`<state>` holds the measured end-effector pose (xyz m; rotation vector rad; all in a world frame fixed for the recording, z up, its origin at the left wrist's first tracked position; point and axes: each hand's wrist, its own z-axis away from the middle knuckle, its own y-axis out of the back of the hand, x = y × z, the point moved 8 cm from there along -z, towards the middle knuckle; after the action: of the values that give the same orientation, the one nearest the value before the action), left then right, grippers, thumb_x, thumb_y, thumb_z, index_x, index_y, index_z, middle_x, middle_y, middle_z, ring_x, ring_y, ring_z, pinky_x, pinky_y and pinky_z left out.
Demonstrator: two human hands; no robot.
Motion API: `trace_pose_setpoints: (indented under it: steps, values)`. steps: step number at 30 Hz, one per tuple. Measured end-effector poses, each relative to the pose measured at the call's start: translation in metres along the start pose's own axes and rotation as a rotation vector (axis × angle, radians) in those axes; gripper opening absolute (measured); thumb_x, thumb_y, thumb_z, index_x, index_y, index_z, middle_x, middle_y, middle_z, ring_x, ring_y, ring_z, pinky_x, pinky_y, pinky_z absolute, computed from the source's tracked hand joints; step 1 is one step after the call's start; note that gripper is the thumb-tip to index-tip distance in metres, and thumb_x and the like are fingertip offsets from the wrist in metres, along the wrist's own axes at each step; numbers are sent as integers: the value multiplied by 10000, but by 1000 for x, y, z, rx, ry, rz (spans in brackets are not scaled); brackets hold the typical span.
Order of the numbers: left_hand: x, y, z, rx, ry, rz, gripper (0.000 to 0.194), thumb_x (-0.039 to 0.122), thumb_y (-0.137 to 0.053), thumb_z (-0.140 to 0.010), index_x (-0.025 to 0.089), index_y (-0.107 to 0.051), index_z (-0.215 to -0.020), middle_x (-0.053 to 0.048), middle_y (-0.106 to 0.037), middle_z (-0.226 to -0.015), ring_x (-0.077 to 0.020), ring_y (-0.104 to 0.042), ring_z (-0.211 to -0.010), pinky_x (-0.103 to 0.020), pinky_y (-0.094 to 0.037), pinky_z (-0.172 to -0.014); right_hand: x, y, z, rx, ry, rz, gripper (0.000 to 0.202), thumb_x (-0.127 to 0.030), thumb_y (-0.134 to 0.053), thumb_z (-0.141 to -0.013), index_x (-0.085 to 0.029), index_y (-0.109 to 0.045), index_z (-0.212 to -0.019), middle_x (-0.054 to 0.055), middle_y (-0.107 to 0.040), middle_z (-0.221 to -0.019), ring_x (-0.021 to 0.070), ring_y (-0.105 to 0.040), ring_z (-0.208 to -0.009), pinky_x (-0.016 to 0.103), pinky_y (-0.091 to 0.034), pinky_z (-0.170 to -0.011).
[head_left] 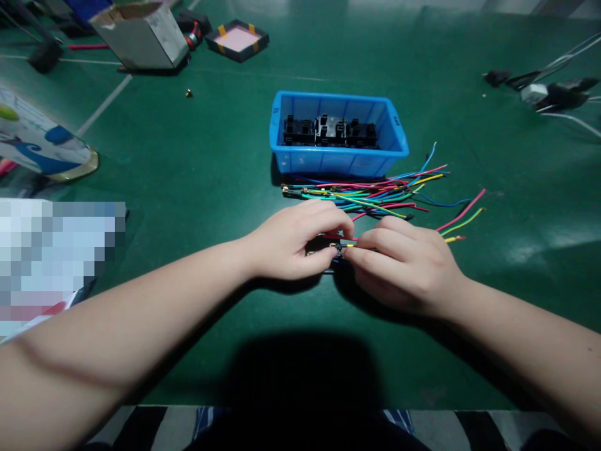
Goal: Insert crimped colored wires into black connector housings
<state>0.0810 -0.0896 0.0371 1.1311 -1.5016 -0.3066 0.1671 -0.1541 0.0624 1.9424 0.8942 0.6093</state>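
Note:
My left hand (300,241) is closed, its thumb and fingers around a small black plastic part (336,248) low over the green table. Brass-coloured terminals show at that part, though the fingers cover most of it. My right hand (408,266) is closed in a pinch on coloured wires at the part's right side. Red, yellow-green and yellow wire ends (462,219) stick out beyond that hand's far side. Just behind both hands lies a bundle of loose coloured wires (375,193) with metal terminals at its left end. How far the wires sit in the part is hidden.
Behind the bundle stands a blue plastic bin (333,164) with several black plastic sockets (331,128). A shallow black tray (237,39) and a worn box (145,41) are at the back left. A printed package (42,141) stands left; cables (558,94) lie right.

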Motion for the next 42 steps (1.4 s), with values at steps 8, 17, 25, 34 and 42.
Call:
trace_pose_setpoints:
  steps: [8,17,25,34,42]
  values:
    - [0,-1,1,-6,3,-1,203,190,-519,-831,167,-584,-1023,-68,-666,-996,-189,-579,-919,-309,-459,-823,-1,1,0,-2,16,-3,136,-135,-581,-898,-175,-702,-946,53,-679,-884,155,-507,-717,281,-400,-603]
    - [1,1,1,6,-26,40,264,172,-468,-807,136,-602,-1031,-86,-665,-982,-198,-574,-905,-324,-459,-825,-1,1,0,-9,30,-28,145,-123,-620,-886,-173,-719,-980,51,-701,-920,149,-520,-715,278,-397,-609]
    - [2,1,0,-9,-5,37,284,159,-462,-789,121,-611,-1027,-93,-669,-988,-199,-571,-900,-326,-456,-822,0,0,0,-23,16,-38,165,-138,-600,-909,-185,-720,-1013,45,-684,-910,144,-515,-714,277,-404,-600]
    - [1,1,1,-22,8,14,250,165,-469,-800,143,-601,-1011,-74,-646,-951,-194,-564,-886,-317,-449,-801,-3,-2,-2,-68,27,-57,164,-121,-589,-912,-135,-703,-1029,66,-666,-878,169,-525,-736,297,-419,-603]
    - [0,1,1,-46,6,76,259,177,-463,-820,160,-589,-1045,-91,-653,-1025,-221,-585,-958,-349,-468,-854,0,-6,1,-30,27,-54,173,-103,-631,-871,-160,-705,-1017,51,-690,-857,162,-539,-726,285,-415,-619]
